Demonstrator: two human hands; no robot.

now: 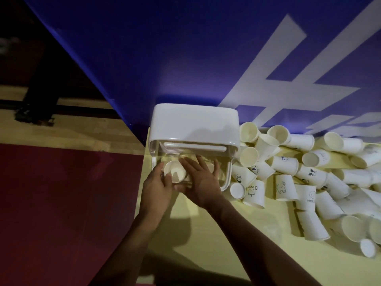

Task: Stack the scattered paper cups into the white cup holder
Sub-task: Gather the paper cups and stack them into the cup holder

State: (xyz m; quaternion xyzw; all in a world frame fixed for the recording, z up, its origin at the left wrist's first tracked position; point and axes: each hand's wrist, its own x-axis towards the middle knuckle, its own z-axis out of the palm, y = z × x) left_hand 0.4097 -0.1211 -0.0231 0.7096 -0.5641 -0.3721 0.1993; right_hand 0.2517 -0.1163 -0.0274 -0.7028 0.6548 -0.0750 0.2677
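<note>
The white cup holder [193, 120] stands at the table's back left, with a white lid and a clear body below it. A white paper cup [176, 171] sits at the holder's clear front, its open mouth facing me. My left hand [155, 188] grips this cup from the left, fingers curled at its rim. My right hand [203, 182] lies with fingers spread and straight against the clear front, its thumb by the cup's lower edge. Several scattered paper cups [309, 174], some printed, lie heaped to the right.
The yellow table [226, 234] has its left edge right beside the holder, with red floor [61, 203] beyond it. A blue banner [165, 48] with white lettering rises directly behind the holder and the cup pile. Loose cups reach the table's right front [367, 247].
</note>
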